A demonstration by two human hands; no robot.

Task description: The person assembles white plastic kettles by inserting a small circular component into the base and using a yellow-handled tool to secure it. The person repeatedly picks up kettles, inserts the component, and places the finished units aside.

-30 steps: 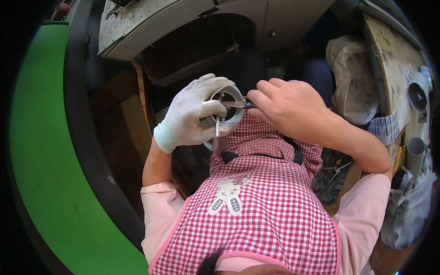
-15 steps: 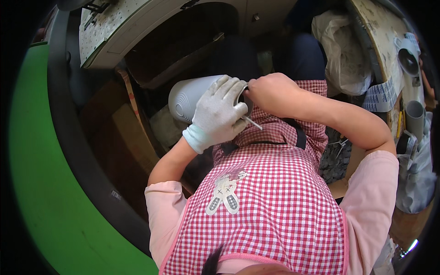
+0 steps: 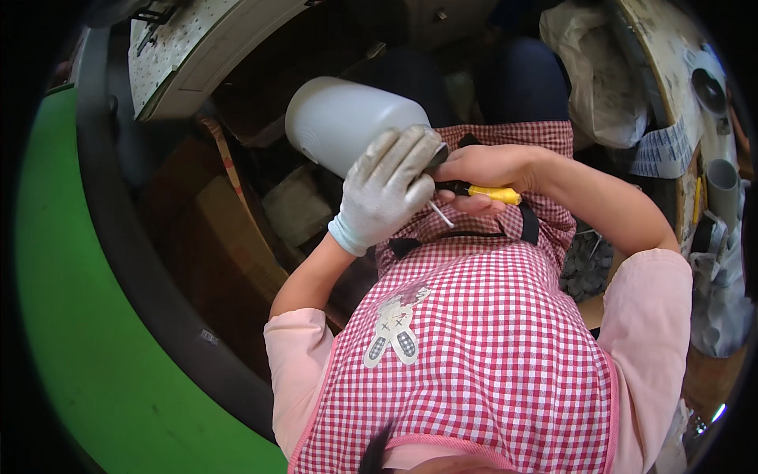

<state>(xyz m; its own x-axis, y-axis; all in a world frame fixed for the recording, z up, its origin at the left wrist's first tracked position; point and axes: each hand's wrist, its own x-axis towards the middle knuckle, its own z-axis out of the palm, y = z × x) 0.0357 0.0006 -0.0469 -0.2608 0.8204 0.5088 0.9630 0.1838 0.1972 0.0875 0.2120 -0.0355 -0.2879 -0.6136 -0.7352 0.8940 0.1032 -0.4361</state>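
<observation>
**Close two-handed work above the apron**

A red-and-white checked apron [image 3: 489, 332] fills the lower middle of the view. A broad green surface [image 3: 87, 276] curves down the left side, and a worn workbench [image 3: 661, 51] stands at the upper right, with a pale plastic bag [image 3: 590, 75] beside it.

The grey canister [image 3: 347, 118] is held at a tilt just beyond the apron's upper part, one rounded end pointing up and left, the other facing the right hand [image 3: 493, 166]. The gloved left hand [image 3: 383, 186] grips it near that facing end, fingers laid over the outside. The bare right hand is closed around a yellow-handled tool [image 3: 496, 194], close beside the gloved fingertips. The tool's tip is hidden, so I cannot tell whether it touches the canister. Smallest of all, a thin white strip [image 3: 442, 215] pokes out below the left hand; where it is attached does not show.

The step in hand looks like fine tool work at the canister's end, the left hand bracing. The next move seems to call for a steady brace, small controlled wrist motion, and gloved fingers clear of the tool's path.
</observation>
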